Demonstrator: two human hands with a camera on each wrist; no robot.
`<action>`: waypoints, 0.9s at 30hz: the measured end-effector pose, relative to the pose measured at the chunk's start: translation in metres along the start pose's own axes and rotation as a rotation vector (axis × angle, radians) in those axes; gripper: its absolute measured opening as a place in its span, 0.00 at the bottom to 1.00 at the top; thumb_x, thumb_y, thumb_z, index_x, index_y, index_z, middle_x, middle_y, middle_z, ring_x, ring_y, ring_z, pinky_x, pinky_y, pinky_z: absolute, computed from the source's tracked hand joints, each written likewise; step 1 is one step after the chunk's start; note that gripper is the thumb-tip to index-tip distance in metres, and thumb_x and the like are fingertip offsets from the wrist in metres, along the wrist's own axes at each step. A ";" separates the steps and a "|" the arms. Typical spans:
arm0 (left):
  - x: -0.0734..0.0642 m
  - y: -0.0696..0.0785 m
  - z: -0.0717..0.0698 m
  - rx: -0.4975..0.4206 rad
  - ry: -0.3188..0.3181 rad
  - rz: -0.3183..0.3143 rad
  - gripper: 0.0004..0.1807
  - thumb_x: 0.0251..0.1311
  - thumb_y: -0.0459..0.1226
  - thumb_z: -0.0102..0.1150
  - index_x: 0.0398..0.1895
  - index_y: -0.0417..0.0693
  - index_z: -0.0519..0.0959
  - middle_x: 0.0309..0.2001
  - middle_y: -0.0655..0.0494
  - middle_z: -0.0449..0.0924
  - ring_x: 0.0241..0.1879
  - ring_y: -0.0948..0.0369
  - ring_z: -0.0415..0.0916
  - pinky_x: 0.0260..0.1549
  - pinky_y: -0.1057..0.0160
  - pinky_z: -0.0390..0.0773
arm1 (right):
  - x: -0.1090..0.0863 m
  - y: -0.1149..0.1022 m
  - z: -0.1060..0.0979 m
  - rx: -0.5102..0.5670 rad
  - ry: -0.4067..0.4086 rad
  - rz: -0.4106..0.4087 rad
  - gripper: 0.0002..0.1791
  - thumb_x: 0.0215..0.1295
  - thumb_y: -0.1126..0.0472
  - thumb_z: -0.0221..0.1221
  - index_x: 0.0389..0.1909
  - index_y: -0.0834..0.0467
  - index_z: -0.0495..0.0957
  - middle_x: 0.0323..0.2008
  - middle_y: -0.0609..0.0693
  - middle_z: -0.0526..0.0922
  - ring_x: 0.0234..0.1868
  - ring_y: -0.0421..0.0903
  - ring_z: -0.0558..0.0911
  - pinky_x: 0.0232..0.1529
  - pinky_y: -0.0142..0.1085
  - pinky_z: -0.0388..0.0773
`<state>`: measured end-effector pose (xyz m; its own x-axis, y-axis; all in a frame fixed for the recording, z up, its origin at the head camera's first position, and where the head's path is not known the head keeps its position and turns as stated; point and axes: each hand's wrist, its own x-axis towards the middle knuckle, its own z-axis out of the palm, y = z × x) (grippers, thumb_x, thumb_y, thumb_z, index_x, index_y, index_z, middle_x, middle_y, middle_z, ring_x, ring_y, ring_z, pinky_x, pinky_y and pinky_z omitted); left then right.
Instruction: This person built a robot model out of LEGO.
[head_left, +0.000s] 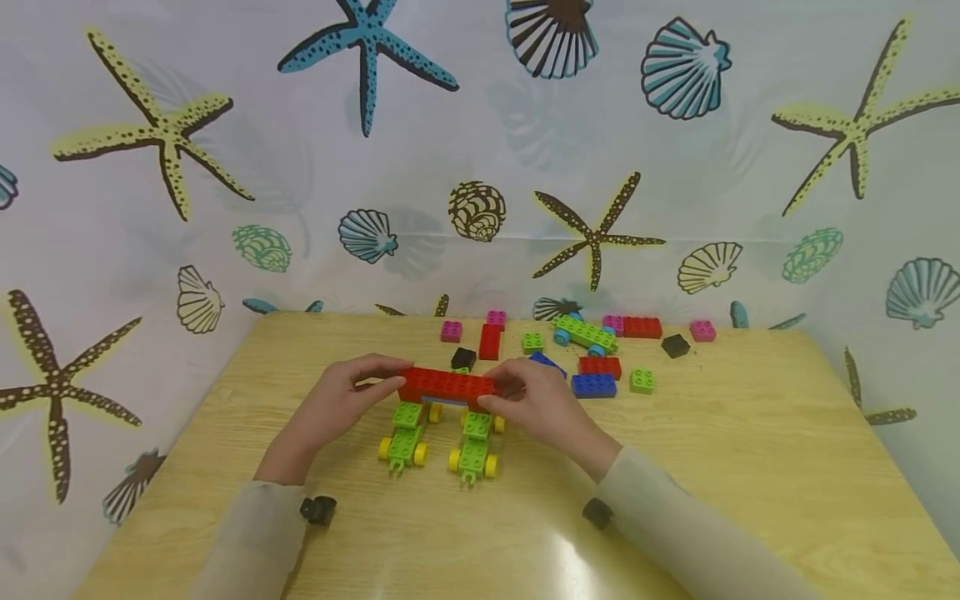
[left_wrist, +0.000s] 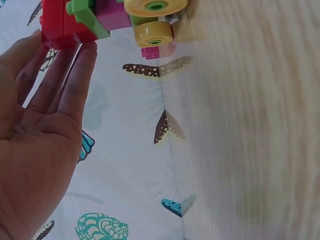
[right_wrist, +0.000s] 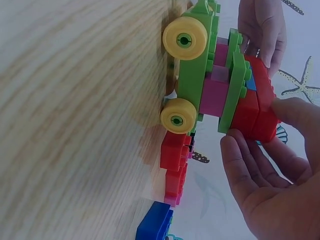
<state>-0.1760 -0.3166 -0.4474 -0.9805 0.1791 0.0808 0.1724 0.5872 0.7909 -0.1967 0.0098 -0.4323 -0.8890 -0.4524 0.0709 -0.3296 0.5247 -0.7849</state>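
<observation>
A long span of red toy bricks (head_left: pixel 446 385) bridges two green wheeled bases (head_left: pixel 406 442) with yellow wheels, standing side by side on the table. My left hand (head_left: pixel 347 402) pinches the left end of the span, thumb on the near side. At the opposite end my right hand (head_left: pixel 538 402) grips the red bricks between thumb and fingers. Seen from the right wrist, magenta bricks (right_wrist: pixel 215 97) and a green studded piece (right_wrist: pixel 236 100) sit between base and span. A bit of a blue brick (right_wrist: pixel 251 81) shows beneath the upper red layer.
Behind the build lie loose bricks: a red one (head_left: pixel 490 342), a blue one (head_left: pixel 594 385), a small green one (head_left: pixel 642 381) and black ones (head_left: pixel 676 346). Another green wheeled base (head_left: pixel 585 333), with blue wheels, stands near the patterned cloth (head_left: pixel 420 183) at the table's back edge.
</observation>
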 end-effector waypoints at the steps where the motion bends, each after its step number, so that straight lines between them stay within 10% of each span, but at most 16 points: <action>1: 0.000 0.000 0.000 -0.002 -0.002 0.003 0.20 0.82 0.48 0.64 0.70 0.54 0.86 0.71 0.50 0.86 0.72 0.45 0.81 0.72 0.37 0.82 | 0.000 0.001 0.000 0.004 0.001 -0.001 0.16 0.75 0.52 0.74 0.59 0.52 0.89 0.49 0.45 0.93 0.48 0.43 0.90 0.56 0.42 0.92; 27: -0.001 -0.004 -0.001 -0.090 -0.028 -0.033 0.24 0.80 0.51 0.66 0.71 0.52 0.85 0.72 0.49 0.85 0.80 0.41 0.72 0.79 0.32 0.73 | 0.000 0.004 0.008 0.135 0.030 0.043 0.18 0.75 0.52 0.74 0.62 0.50 0.88 0.53 0.46 0.92 0.55 0.46 0.90 0.62 0.45 0.91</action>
<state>-0.1756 -0.3202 -0.4497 -0.9823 0.1833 0.0377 0.1294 0.5198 0.8445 -0.1958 0.0065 -0.4404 -0.9112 -0.4086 0.0522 -0.2470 0.4404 -0.8632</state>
